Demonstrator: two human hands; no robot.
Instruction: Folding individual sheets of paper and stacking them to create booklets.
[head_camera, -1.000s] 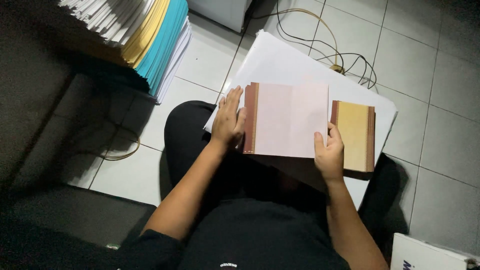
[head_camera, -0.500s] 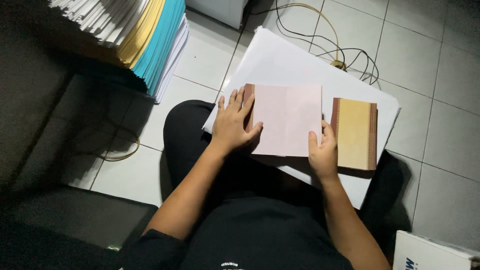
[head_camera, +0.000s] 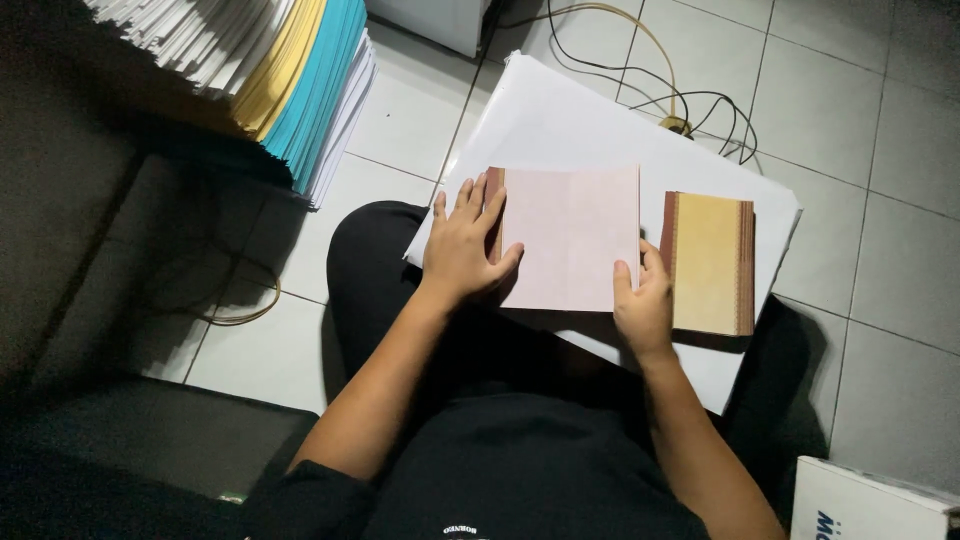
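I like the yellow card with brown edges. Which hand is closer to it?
Right. The right hand holds the pink sheet's corner just beside the yellow card; the left hand presses the sheet's far edge.

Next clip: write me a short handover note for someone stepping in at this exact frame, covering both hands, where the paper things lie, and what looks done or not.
Left hand: flat, palm down, pressing the left edge of the pink folded sheet.
Right hand: at the sheet's lower right corner, thumb on top.
The sheet lies on a large white sheet across the lap. A yellow booklet with brown edges lies closed just right of it.
Stack of white, yellow and blue paper sits on the floor, upper left.
Done: pink sheet shows a centre crease and lies flat.
Left: cannot tell from this view.
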